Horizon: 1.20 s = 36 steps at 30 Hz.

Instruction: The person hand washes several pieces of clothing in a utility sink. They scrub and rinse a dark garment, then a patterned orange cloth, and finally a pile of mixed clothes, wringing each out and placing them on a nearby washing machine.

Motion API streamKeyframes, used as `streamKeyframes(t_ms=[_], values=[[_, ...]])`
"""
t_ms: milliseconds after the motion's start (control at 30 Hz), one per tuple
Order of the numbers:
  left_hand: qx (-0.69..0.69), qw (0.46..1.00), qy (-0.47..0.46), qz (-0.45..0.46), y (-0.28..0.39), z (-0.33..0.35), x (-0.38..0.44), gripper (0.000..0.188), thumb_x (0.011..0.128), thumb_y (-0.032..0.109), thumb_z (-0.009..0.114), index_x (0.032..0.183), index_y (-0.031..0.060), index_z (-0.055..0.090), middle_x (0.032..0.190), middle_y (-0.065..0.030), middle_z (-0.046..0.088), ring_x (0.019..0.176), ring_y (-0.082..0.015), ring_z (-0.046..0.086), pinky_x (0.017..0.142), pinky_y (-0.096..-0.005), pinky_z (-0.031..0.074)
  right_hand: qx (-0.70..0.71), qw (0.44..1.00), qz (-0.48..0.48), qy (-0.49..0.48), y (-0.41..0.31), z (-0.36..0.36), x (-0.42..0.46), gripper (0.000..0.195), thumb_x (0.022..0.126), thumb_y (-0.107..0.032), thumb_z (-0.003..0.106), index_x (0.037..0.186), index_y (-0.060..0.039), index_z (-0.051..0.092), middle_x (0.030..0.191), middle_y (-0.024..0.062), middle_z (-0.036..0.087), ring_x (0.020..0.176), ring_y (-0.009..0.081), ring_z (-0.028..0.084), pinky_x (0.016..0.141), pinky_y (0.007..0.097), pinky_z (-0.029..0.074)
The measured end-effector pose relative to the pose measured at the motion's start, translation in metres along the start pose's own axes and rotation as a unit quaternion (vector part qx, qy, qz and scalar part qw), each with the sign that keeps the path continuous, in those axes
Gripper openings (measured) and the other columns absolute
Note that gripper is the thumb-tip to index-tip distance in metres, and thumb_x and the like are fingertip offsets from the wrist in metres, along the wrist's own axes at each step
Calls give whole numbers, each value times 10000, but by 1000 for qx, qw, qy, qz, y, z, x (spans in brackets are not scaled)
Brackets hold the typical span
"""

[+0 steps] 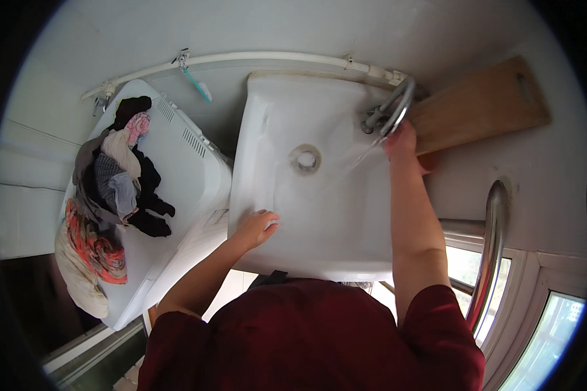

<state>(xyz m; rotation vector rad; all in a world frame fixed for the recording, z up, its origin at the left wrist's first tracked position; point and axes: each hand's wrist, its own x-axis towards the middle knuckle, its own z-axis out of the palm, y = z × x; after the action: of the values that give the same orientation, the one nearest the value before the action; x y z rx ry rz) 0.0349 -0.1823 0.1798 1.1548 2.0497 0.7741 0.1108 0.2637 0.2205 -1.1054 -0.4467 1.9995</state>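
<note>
A white ceramic sink (332, 215) with a round drain (305, 159) lies before me. From the curved metal faucet (400, 108) at its back right corner, a thin stream of water runs into the basin. My right hand (402, 141) is at the faucet's spout, its fingers partly hidden by the metal; whether it grips anything cannot be told. Over the front left part of the basin, my left hand (260, 228) is held with fingers loosely curled and the thumb apart, and no object shows in it.
A white washing machine (191, 181) stands left of the sink, with dark, grey and patterned clothes (117, 181) on top. A wooden board (479, 105) leans at the right. Behind runs a white pipe (274, 56) with a hanging teal brush (198, 85). A metal rail (494, 234) is at right.
</note>
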Motion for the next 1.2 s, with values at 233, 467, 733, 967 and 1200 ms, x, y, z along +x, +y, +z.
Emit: streamKeyframes(t_ms=[233, 467, 733, 967, 1200], values=[[132, 980, 41, 144, -5, 2, -38, 126, 812, 155, 646, 932, 116, 643, 912, -63, 636, 881, -274, 588, 816, -393, 455, -249, 967, -54, 1, -10, -4, 63, 264, 875, -307, 581, 1075, -136, 584, 1016, 52, 565, 887, 246, 548, 744, 422, 459], [257, 942, 27, 216, -13, 1, -40, 71, 784, 209, 653, 772, 144, 626, 755, -23, 621, 799, -217, 593, 877, -397, 426, -420, 906, 10, -49, -4, -29, -22, 319, 873, -254, 551, 1173, -146, 558, 1140, 1, 567, 1025, 191, 536, 811, 363, 429], [266, 941, 22, 210, -14, 1, -43, 131, 734, 243, 690, 757, 138, 615, 678, -35, 587, 693, -225, 575, 851, -389, 417, -634, 598, 58, -486, -1, -20, -209, 476, 925, -321, 531, 1313, -47, 495, 1207, 135, 603, 1113, 238, 565, 966, 331, 422], [268, 933, 46, 234, -3, -3, -36, 163, 708, 235, 705, 750, 119, 599, 670, -50, 578, 684, -239, 567, 823, -381, 419, -818, 419, -79, -386, 92, -104, -169, 443, 930, -337, 539, 1274, -60, 507, 1014, 112, 664, 967, 239, 637, 862, 319, 497], [286, 940, 39, 183, -14, 5, -47, 161, 732, 251, 671, 755, 112, 591, 700, -64, 588, 737, -246, 578, 875, -376, 403, -234, 692, 216, -647, -47, 59, -361, 252, 909, -123, 557, 1108, 25, 598, 1019, 112, 659, 965, 213, 627, 850, 305, 475]])
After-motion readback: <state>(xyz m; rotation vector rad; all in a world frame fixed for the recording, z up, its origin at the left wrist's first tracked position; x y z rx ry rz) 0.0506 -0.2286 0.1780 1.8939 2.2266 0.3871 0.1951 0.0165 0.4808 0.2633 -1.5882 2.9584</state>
